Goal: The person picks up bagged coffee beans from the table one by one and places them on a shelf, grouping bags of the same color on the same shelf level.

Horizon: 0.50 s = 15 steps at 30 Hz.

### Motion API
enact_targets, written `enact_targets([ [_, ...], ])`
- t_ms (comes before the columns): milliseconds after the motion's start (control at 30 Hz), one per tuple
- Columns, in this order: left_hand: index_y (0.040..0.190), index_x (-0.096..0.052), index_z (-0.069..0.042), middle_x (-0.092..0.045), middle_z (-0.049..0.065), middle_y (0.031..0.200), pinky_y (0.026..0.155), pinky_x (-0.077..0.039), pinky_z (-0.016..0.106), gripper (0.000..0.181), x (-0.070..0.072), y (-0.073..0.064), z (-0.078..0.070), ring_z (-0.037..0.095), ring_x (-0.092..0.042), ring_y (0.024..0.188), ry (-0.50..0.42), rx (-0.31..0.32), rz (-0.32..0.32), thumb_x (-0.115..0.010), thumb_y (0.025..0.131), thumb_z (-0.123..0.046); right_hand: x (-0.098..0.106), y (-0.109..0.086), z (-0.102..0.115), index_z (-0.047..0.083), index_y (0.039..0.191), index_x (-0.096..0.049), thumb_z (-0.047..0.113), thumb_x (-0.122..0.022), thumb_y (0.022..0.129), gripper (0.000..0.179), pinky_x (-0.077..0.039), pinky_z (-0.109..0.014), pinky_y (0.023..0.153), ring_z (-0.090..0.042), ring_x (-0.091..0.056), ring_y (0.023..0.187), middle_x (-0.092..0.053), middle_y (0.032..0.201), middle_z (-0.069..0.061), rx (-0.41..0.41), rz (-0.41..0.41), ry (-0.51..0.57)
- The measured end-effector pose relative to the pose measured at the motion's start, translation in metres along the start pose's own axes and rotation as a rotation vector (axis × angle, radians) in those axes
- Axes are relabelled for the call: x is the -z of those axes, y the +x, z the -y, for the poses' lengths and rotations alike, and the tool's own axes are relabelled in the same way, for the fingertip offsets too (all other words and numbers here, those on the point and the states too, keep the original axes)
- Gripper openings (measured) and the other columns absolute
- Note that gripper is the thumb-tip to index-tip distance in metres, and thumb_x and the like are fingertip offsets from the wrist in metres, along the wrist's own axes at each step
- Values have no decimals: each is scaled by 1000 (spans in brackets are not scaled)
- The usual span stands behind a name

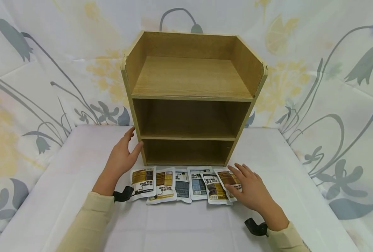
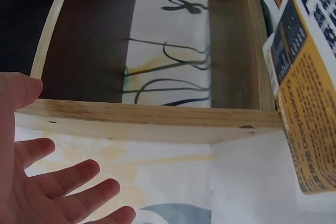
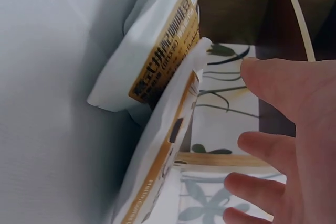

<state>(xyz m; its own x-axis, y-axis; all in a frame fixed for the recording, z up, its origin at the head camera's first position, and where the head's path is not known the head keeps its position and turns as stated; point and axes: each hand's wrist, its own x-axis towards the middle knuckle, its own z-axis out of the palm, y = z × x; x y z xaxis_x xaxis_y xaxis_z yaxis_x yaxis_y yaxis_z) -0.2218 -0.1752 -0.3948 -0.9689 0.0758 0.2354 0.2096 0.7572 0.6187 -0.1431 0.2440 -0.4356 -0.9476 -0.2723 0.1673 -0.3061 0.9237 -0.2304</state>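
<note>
"While both hands were near the wooden shelf, what was the left one doing?"

"Left hand was at the shelf's left side, grip spread, nothing held. Thumb by the front edge; touching or not, could not tell."

"Right hand?"

"By the right end of the packet row. Grip spread too, nothing pinched. Thumb overlapped the end brown packet in the head view; the right wrist view showed them apart."

"Other packets?"

"Six altogether, lined up on the white-covered desk, before the shelf. From the left: brown-and-gold packet, yellow packet, grey-blue packet, blue packet, gold packet, then the brown. Edges overlapped; the gold lay over both neighbours."

"Shelf details?"

"Three levels, the top one uncovered, with raised sides and back."

"Surroundings?"

"Floral cloth behind and at both sides. Pale yellow sleeves, black device at each wrist."
</note>
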Motion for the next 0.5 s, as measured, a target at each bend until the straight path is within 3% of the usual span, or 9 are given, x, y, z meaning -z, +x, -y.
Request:
enact_targets([
  [500,155,-20,-9,-39,21,151,104,-40,58,70,-6,6,-8,40,-43,135,-71,-8,-25,-45,101,-45,-9,-14,2,20,142,-49,49,-64,89,63,-39,-63,100,-43,-40,136,-47,146,-15,-25,41,31],
])
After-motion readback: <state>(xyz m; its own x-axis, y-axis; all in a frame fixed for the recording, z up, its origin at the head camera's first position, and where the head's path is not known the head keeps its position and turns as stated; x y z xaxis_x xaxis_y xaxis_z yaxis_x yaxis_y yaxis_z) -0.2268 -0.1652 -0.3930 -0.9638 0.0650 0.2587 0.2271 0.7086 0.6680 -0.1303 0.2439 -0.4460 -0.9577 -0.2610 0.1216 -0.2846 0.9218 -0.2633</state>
